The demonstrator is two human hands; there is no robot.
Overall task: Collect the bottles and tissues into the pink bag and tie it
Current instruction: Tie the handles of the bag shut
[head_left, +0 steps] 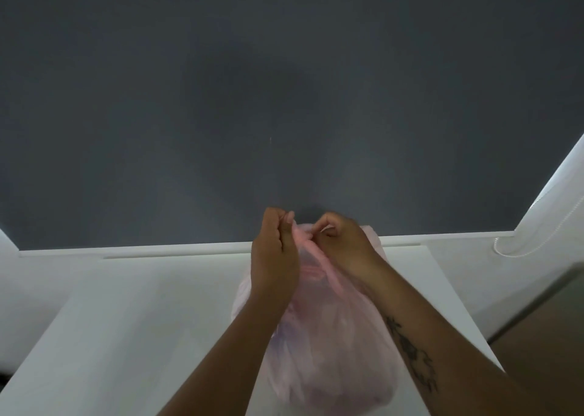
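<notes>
A thin, see-through pink bag [328, 336] stands full on the white table [142, 321], near its far edge. Vague shapes show through the plastic; no single bottle or tissue can be made out. My left hand [273, 251] pinches the bag's gathered top from the left. My right hand [343, 242] pinches the same twisted top from the right, fingers curled. The two hands almost touch above the bag. Both forearms cross in front of the bag and hide part of it.
A dark grey wall [284, 84] rises behind the table. A white ledge [158, 249] runs along its base. At the right hangs a white beaded cord [518, 251], and a grey-brown panel [543, 321] stands beside the table.
</notes>
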